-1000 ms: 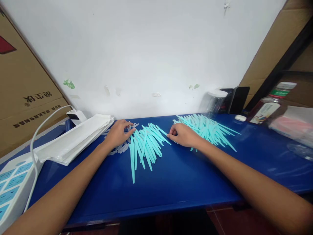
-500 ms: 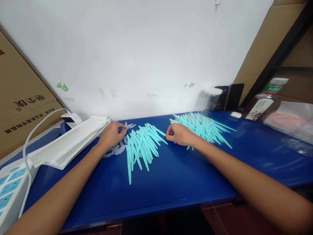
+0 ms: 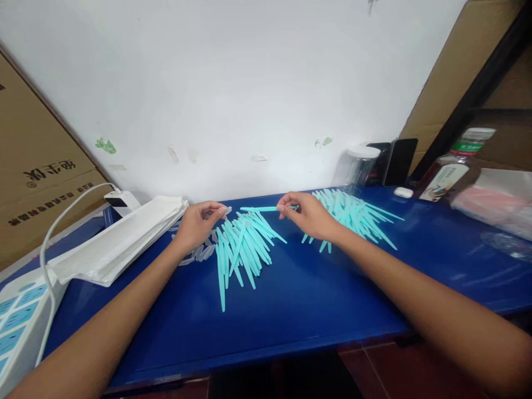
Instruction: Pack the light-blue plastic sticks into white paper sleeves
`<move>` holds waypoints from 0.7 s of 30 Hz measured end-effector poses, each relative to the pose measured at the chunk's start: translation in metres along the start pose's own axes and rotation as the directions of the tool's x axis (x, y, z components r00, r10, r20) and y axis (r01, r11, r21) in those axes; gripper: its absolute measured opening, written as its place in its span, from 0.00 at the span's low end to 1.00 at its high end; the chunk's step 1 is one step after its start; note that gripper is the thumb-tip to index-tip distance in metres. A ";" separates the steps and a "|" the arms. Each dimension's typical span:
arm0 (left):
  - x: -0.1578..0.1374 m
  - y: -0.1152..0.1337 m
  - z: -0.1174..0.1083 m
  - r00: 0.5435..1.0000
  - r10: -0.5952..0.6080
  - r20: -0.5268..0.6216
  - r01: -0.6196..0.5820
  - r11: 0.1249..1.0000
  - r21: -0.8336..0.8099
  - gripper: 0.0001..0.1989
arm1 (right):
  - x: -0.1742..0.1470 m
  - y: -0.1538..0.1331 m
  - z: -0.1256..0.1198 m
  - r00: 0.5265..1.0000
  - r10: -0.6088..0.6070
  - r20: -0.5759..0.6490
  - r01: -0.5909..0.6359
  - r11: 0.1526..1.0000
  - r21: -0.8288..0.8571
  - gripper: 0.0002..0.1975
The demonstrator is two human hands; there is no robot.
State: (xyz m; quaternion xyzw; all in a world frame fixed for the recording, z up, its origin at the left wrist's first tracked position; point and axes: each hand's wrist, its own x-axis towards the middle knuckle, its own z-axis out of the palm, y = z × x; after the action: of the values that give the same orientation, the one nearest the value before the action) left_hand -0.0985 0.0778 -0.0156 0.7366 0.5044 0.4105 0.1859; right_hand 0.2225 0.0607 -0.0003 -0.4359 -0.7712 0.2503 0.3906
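My left hand pinches a small translucent plastic cap at its fingertips, above the left pile. My right hand is closed on a slim turquoise stick, shaped like an eyebrow razor, held level with one end pointing left at the cap. A gap separates cap and stick. Below and between the hands lies a fanned pile of turquoise sticks. More translucent caps lie by my left wrist, partly hidden by the hand. Behind my right hand spreads a second pile of turquoise sticks.
White paper-like sleeves are stacked at the left, near a power strip and a white cable. Along the back right stand a clear jar, a dark phone and a bottle. A white wall closes the back.
My right hand has lifted slightly and now holds a turquoise stick out to the left. My left hand has moved right and up from the loose caps, with a cap now showing at its fingertips.
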 end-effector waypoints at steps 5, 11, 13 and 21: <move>-0.005 0.013 0.006 1.000 -0.024 0.015 0.026 0.990 -0.140 0.21 | 0.000 0.000 0.006 1.000 0.016 0.021 -0.017 0.997 0.071 0.06; -0.005 0.011 0.010 0.998 -0.059 0.008 0.060 0.979 -0.195 0.24 | 0.000 0.003 0.007 0.999 0.032 0.030 -0.035 0.995 0.098 0.08; -0.005 0.011 0.010 0.996 -0.093 0.000 0.091 0.969 -0.230 0.26 | 0.000 0.004 0.007 1.000 0.015 0.009 -0.015 0.994 0.105 0.08; -0.005 0.001 0.010 0.965 -0.257 0.053 0.255 0.877 -0.407 0.26 | 0.000 0.001 0.006 0.996 -0.029 -0.082 0.038 0.993 0.107 0.09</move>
State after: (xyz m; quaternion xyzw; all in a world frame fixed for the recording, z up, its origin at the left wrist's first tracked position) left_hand -0.0909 0.0739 -0.0228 0.6073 0.5001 0.4800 0.3882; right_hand 0.2180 0.0609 -0.0047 -0.4108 -0.7471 0.2676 0.4488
